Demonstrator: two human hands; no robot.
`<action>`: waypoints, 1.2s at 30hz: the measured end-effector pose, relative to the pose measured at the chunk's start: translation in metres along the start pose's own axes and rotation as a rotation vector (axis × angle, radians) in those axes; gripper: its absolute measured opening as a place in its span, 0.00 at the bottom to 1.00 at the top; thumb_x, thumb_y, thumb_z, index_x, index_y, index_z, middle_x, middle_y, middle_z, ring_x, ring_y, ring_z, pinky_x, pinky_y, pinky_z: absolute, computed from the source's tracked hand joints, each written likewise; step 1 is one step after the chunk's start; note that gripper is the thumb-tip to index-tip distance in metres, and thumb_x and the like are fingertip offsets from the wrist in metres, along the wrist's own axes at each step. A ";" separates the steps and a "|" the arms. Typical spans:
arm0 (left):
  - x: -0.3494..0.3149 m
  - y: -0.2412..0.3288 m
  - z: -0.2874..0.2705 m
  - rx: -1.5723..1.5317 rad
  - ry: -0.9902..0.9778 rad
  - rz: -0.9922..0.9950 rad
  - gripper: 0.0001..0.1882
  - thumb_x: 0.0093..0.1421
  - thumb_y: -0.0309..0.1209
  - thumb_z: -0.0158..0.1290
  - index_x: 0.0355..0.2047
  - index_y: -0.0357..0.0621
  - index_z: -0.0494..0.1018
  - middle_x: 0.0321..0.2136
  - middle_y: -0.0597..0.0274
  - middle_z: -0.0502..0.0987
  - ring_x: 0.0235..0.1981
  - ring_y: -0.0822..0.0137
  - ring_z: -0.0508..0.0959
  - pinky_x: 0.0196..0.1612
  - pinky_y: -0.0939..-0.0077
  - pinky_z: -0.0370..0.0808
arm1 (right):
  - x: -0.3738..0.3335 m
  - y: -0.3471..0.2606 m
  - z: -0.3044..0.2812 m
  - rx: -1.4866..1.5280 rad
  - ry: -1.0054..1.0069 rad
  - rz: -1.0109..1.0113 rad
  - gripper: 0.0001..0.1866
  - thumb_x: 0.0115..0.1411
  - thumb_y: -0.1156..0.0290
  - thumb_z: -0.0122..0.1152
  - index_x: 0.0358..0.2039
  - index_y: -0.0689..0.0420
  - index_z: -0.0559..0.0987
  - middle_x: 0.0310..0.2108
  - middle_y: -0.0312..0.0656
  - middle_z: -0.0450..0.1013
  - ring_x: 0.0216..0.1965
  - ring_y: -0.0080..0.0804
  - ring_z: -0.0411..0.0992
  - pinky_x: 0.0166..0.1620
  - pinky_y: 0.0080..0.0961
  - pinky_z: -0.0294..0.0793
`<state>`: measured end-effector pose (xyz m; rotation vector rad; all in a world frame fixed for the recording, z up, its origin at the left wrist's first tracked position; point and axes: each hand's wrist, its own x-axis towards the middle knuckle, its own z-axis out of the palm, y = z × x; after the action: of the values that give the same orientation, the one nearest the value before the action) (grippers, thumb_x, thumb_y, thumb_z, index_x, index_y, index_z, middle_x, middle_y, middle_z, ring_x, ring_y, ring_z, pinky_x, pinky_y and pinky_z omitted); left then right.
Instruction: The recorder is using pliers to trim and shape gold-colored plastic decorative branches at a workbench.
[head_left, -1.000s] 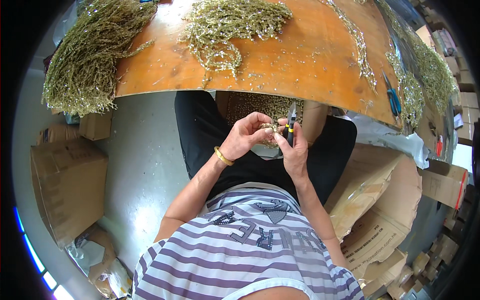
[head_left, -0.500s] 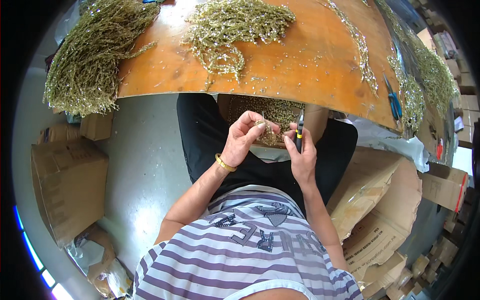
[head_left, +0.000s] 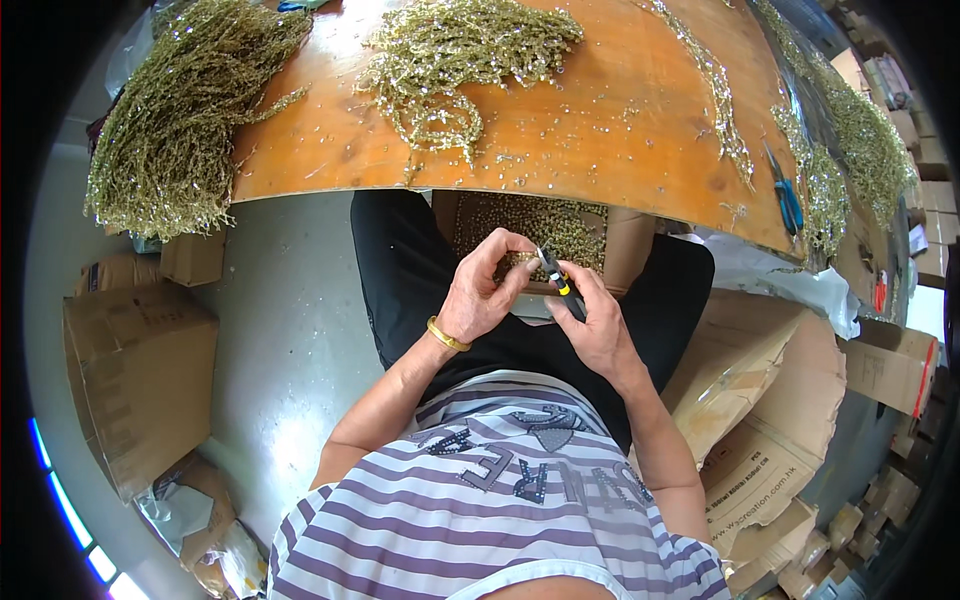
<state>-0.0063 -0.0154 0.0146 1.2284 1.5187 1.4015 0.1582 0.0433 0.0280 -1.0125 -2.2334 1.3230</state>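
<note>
In front of the table, whatever your left hand may pinch at its fingertips is too small to tell. Your right hand hides most of the handles of the pliers. Below the table's near edge, the far part of the cardboard box is out of your view under the tabletop, and your black trousers vanish there too. On the table, the left bundle of strands and the blue object beside it are cut off by the upper edge; you cannot tell what that object is. The scattered bits on the tabletop are too small to identify. Right of the table, the stacked boxes fade into the dark rim.
</note>
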 end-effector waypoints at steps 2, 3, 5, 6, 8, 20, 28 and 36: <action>-0.001 -0.003 0.001 -0.032 -0.001 -0.012 0.05 0.55 0.23 0.49 0.32 0.37 0.66 0.25 0.66 0.68 0.25 0.79 0.67 0.27 0.84 0.66 | 0.001 0.007 0.005 0.009 0.061 -0.019 0.19 0.51 0.71 0.57 0.44 0.61 0.68 0.36 0.49 0.68 0.37 0.43 0.69 0.41 0.30 0.68; -0.001 -0.004 0.001 -0.065 -0.002 -0.024 0.04 0.56 0.24 0.49 0.32 0.38 0.66 0.24 0.66 0.68 0.24 0.79 0.67 0.26 0.85 0.66 | 0.001 0.007 0.005 0.009 0.061 -0.019 0.19 0.51 0.71 0.57 0.44 0.61 0.68 0.36 0.49 0.68 0.37 0.43 0.69 0.41 0.30 0.68; 0.000 -0.004 0.000 -0.264 -0.030 -0.181 0.04 0.57 0.26 0.48 0.32 0.38 0.66 0.23 0.66 0.68 0.21 0.79 0.65 0.24 0.86 0.63 | 0.000 0.008 0.004 0.019 0.050 0.001 0.18 0.51 0.70 0.58 0.42 0.61 0.69 0.34 0.49 0.69 0.36 0.43 0.70 0.39 0.30 0.68; 0.001 -0.003 0.000 -0.462 -0.059 -0.338 0.05 0.58 0.28 0.47 0.31 0.39 0.66 0.21 0.66 0.68 0.18 0.79 0.64 0.21 0.87 0.61 | 0.000 0.007 0.002 0.019 0.050 0.001 0.18 0.51 0.70 0.58 0.42 0.61 0.69 0.34 0.49 0.69 0.36 0.43 0.70 0.39 0.30 0.68; 0.007 -0.006 -0.014 -0.983 -0.322 -0.644 0.07 0.60 0.30 0.44 0.31 0.38 0.65 0.17 0.67 0.65 0.13 0.82 0.58 0.16 0.87 0.55 | -0.001 0.004 -0.004 -0.061 0.027 -0.048 0.16 0.52 0.72 0.57 0.41 0.63 0.69 0.34 0.46 0.70 0.36 0.33 0.70 0.40 0.24 0.68; 0.006 -0.004 -0.004 0.190 -0.030 0.071 0.10 0.53 0.27 0.50 0.37 0.39 0.67 0.31 0.60 0.69 0.28 0.66 0.71 0.30 0.75 0.69 | -0.003 0.013 -0.001 0.278 -0.149 0.289 0.15 0.54 0.70 0.55 0.41 0.61 0.70 0.30 0.38 0.70 0.33 0.21 0.66 0.39 0.19 0.67; 0.002 -0.016 0.003 0.058 -0.092 0.031 0.06 0.54 0.26 0.47 0.33 0.39 0.68 0.23 0.59 0.68 0.20 0.62 0.69 0.23 0.74 0.65 | -0.002 0.007 0.005 0.345 -0.083 0.240 0.14 0.55 0.69 0.54 0.40 0.62 0.70 0.28 0.36 0.69 0.30 0.18 0.65 0.36 0.17 0.67; 0.003 -0.022 -0.007 -1.541 -0.582 -0.718 0.18 0.64 0.42 0.35 0.33 0.40 0.67 0.11 0.70 0.63 0.09 0.81 0.56 0.14 0.88 0.54 | 0.001 0.002 0.001 0.221 -0.042 0.081 0.14 0.55 0.71 0.55 0.41 0.61 0.70 0.34 0.37 0.72 0.36 0.21 0.69 0.42 0.19 0.67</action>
<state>-0.0175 -0.0140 -0.0056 0.0179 0.1256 1.0496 0.1576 0.0442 0.0253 -1.0110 -2.0381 1.5984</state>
